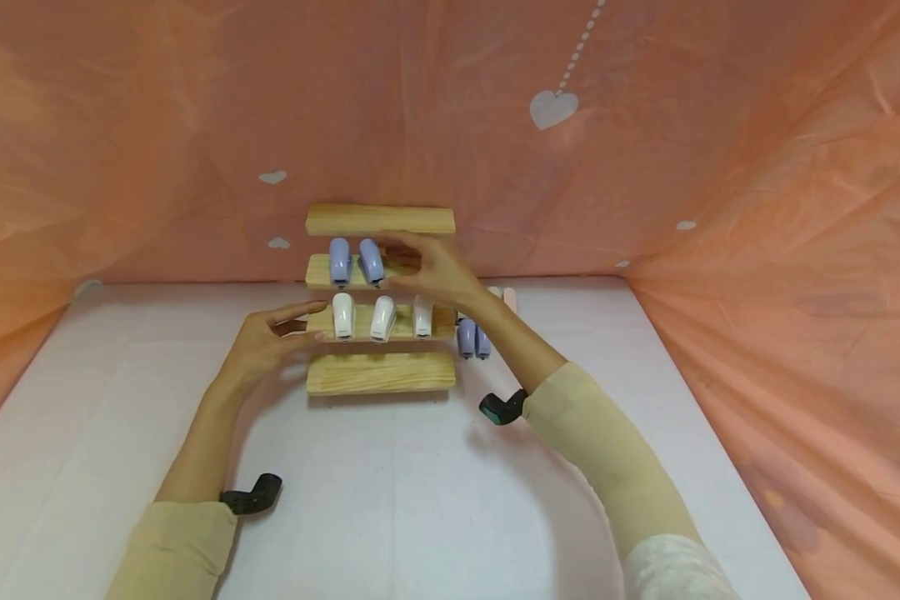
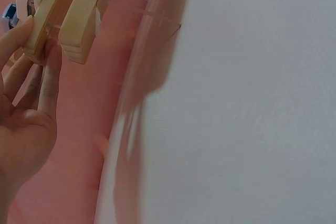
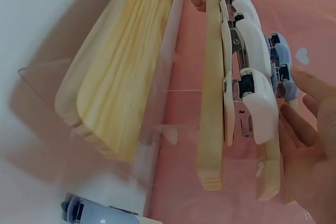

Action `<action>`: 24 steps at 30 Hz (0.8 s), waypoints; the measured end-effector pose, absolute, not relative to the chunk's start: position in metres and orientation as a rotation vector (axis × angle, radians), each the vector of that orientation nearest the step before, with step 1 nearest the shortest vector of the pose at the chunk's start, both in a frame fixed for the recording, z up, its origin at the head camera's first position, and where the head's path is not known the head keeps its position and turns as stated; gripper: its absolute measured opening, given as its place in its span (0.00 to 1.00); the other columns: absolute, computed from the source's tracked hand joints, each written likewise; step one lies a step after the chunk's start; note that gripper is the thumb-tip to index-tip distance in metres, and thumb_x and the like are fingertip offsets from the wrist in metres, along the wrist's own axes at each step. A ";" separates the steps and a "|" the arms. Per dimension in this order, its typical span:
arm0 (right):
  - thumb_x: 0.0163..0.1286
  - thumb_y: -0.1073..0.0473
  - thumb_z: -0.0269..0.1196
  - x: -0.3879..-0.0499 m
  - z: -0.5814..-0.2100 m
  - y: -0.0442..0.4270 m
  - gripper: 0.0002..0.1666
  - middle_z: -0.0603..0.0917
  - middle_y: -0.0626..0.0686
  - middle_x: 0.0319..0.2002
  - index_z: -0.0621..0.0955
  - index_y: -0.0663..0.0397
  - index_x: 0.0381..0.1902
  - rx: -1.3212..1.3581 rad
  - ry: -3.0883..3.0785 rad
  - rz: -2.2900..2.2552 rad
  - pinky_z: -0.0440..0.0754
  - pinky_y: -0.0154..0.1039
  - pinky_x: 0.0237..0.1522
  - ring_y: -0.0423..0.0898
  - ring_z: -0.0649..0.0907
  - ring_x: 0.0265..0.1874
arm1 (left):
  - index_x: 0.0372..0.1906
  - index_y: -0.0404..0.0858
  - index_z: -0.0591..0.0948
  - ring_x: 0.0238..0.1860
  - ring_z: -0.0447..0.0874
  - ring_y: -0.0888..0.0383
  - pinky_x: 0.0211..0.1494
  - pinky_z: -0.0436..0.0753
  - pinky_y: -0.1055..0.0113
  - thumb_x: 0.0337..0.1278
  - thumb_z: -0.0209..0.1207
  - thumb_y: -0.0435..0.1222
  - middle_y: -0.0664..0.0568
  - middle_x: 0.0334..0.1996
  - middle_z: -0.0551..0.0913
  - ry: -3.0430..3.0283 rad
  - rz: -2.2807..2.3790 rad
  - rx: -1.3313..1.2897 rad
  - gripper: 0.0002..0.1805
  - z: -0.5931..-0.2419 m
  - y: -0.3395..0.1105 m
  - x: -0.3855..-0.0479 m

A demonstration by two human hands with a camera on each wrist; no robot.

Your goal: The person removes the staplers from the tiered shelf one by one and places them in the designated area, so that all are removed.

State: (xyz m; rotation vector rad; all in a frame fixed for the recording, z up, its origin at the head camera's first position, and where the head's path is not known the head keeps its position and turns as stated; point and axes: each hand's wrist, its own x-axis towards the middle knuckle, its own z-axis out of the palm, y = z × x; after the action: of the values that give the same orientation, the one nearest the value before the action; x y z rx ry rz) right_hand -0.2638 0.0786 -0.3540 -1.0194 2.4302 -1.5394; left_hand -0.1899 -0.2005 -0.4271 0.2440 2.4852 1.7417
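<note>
A tiered stand has several wooden boards. On its second tier sit two purple staplers (image 1: 340,262), the right one (image 1: 371,260) tilted. My right hand (image 1: 438,271) pinches that tilted one between thumb and fingers; in the right wrist view, the fingertips of the hand (image 3: 312,129) meet its near side (image 3: 290,90). Three white staplers (image 1: 343,317) stand on the tier below, the rightmost (image 1: 422,318) partly under my right hand. My left hand (image 1: 258,346) grips the left end of that tier; in the left wrist view, fingers and thumb (image 2: 29,98) hold the board's end (image 2: 44,30).
More purple staplers (image 1: 467,338) stand just right of the stand, partly hidden by my right forearm, with pale pink items (image 1: 509,298) behind them. The bottom board (image 1: 381,373) and top board (image 1: 380,219) hold nothing. An orange sheet with hearts hangs behind the white table (image 1: 390,500).
</note>
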 end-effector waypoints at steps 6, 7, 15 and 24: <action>0.60 0.60 0.74 -0.266 -0.355 0.072 0.41 0.78 0.54 0.63 0.72 0.55 0.70 -1.016 2.544 -1.395 0.70 0.29 0.63 0.43 0.76 0.62 | 0.65 0.37 0.77 0.55 0.77 0.60 0.51 0.77 0.79 0.60 0.68 0.37 0.44 0.66 0.74 2.479 1.767 0.277 0.29 -0.427 -0.201 -0.188; 0.60 0.59 0.74 -0.266 -0.355 0.071 0.41 0.78 0.54 0.63 0.72 0.55 0.70 -1.018 2.552 -1.387 0.70 0.29 0.62 0.43 0.76 0.62 | 0.65 0.36 0.78 0.54 0.78 0.63 0.50 0.78 0.79 0.59 0.68 0.37 0.43 0.65 0.75 2.483 1.772 0.286 0.28 -0.427 -0.200 -0.188; 0.59 0.58 0.75 -0.264 -0.352 0.067 0.40 0.80 0.52 0.60 0.74 0.53 0.68 -0.995 2.651 -1.310 0.71 0.31 0.61 0.42 0.78 0.58 | 0.64 0.34 0.78 0.50 0.80 0.69 0.49 0.80 0.77 0.59 0.69 0.36 0.41 0.64 0.76 2.472 1.802 0.326 0.28 -0.427 -0.199 -0.190; 0.58 0.51 0.76 -0.258 -0.355 0.071 0.39 0.81 0.48 0.59 0.76 0.46 0.67 -0.898 2.676 -1.317 0.75 0.33 0.58 0.40 0.78 0.57 | 0.66 0.38 0.77 0.54 0.77 0.59 0.51 0.76 0.79 0.60 0.68 0.39 0.44 0.65 0.74 2.485 1.747 0.262 0.29 -0.427 -0.201 -0.188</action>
State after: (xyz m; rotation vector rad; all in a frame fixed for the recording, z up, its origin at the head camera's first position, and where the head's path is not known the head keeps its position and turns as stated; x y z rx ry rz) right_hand -0.2578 0.0710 -0.3550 -0.8983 2.6764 -1.3172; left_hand -0.1878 -0.2008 -0.4265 0.2618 2.4847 1.7473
